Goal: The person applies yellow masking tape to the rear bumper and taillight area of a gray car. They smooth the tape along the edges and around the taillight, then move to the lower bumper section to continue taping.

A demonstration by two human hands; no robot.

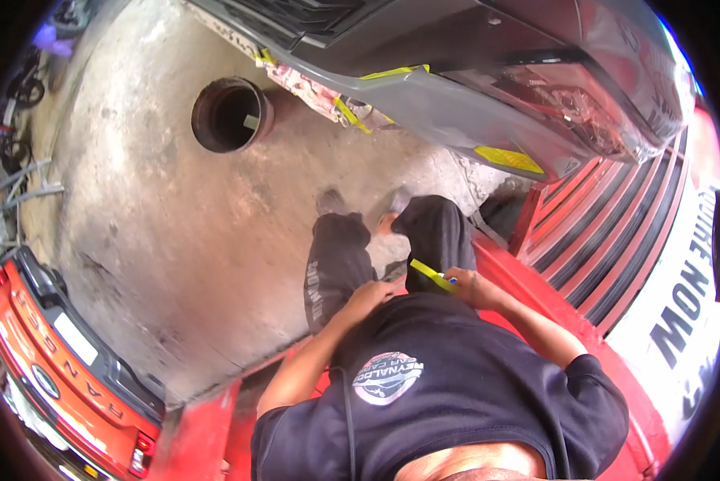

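My right hand [475, 289] is closed at my lap on a strip of yellow tape [427, 271], whose free end sticks out toward the upper left. A small blue and white bit [450, 280] shows by its fingers; what it belongs to I cannot make out. Near the top of my thigh is my left hand [370, 297], its fingers too small and partly hidden to read. Ahead of me stands a grey car's bumper [456, 120]. Yellow tape [508, 158] sticks to its lower corner, and more tape and paper [316, 90] hang along its lower edge.
A dark bucket [202, 120] stands on the concrete floor [167, 216], with a pale piece inside. At the left lies an orange tailgate [31, 321]. Red metal framework [528, 280] runs beside me, with a slatted red ramp [616, 232] at the right. Bike parts line the far left.
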